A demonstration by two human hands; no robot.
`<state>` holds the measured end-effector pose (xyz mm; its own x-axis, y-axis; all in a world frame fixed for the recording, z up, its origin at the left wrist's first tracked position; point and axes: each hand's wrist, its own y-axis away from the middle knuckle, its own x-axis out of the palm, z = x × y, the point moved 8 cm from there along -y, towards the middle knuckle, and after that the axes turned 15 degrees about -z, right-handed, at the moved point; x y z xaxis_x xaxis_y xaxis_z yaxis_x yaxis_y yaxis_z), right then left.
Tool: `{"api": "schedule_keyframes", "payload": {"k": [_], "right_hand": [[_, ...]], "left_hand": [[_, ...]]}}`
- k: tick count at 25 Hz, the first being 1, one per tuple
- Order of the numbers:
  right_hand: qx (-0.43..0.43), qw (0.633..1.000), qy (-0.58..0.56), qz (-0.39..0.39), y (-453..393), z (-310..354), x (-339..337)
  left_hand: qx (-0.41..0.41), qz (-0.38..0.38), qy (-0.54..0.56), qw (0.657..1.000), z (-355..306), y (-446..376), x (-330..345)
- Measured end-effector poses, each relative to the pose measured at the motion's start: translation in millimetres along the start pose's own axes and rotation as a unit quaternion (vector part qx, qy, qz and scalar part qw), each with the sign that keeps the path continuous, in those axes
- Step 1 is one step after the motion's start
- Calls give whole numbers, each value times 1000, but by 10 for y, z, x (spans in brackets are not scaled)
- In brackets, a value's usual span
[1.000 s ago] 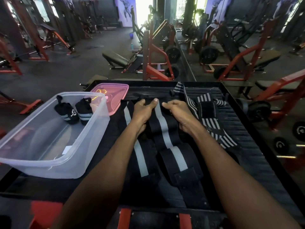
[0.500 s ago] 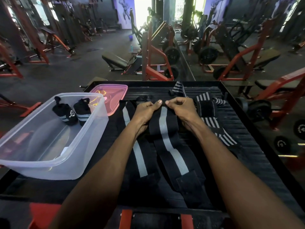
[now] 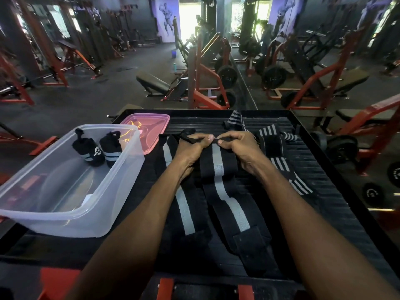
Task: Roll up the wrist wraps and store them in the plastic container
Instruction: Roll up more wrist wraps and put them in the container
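Left hand (image 3: 190,148) and right hand (image 3: 237,146): fingers curled, thumbs forward, both pinching the far end of one black wrist wrap (image 3: 218,167) with a grey centre stripe. A first fold or turn appears to be started at that end; the thin thumb loop (image 3: 187,133) is seen trailing out past the left thumb. The rest of this wrap is laid flat toward the viewer on the black ribbed platform (image 3: 324,191).

Just left of it, a second matching wrap (image 3: 183,204) is laid out flat, not yet rolled. To the right, striped wraps (image 3: 279,152) are heaped loosely; their count cannot be told.

Clear plastic container (image 3: 71,215), left of the hands: two rolled wraps (image 3: 99,151) are stood side by side at its far end; a small white slip is seen on its floor. Behind it, a pink lid (image 3: 151,135) is lying flat.

Progress is judged as early to middling: two stored, one being started, the remainder unrolled.
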<state>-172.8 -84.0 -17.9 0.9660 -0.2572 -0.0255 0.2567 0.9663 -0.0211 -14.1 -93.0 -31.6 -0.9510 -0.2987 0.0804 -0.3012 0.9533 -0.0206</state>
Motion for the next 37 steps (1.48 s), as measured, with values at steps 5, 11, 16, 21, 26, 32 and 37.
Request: {"api": "schedule_keyframes", "payload": {"k": [5, 11, 16, 21, 26, 32, 37], "right_hand": [[-47, 998, -4, -29, -39, 50, -40], [-100, 995, 11, -17, -34, 117, -32], [-52, 998, 19, 12, -46, 27, -24], [-102, 994, 39, -23, -23, 137, -123], [-94, 995, 35, 5, -24, 142, -103], [29, 999, 17, 3, -120, -108, -116], [-110, 990, 51, -69, -102, 159, -183]], "left_hand": [[43, 11, -21, 999, -65, 24, 23], [-67, 20, 20, 997, 59, 41, 30], [18, -3, -35, 999, -52, 41, -7], [2, 31, 1, 1000, -29, 61, 66], [14, 22, 6, 1000, -39, 53, 89], [25, 28, -14, 999, -57, 74, 116], [-85, 31, 42, 995, 53, 107, 156]]}}
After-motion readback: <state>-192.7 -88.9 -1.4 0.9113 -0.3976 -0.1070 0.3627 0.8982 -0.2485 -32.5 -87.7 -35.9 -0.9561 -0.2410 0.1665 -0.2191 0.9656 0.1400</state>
